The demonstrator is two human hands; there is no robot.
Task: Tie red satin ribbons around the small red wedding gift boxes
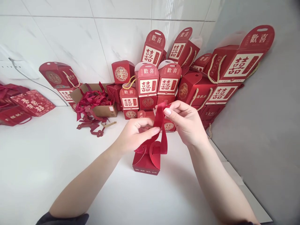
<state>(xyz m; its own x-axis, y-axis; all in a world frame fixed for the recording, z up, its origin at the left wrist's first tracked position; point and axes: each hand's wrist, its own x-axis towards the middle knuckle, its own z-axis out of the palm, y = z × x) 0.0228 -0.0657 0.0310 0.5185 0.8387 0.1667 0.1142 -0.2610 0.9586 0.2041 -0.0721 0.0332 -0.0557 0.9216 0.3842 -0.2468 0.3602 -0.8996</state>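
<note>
A small red box (146, 162) with rounded top flaps stands on the white table (105, 193), below both hands. A red ribbon (159, 117) rises from the slots in its flaps. My left hand (138, 132) pinches the ribbon between thumb and fingers, just above the box. Higher up and to the right, my right hand (184, 122) is closed on the upper part of the ribbon. One loop or end of it hangs down beside the box's right flap.
Stacked red gift boxes (148, 84) stand along the tiled wall. An open cardboard box (106, 111) overflows with red ribbons (93, 100). Red bags (14, 109) lie at the far left. A grey panel (257, 131) bounds the right side.
</note>
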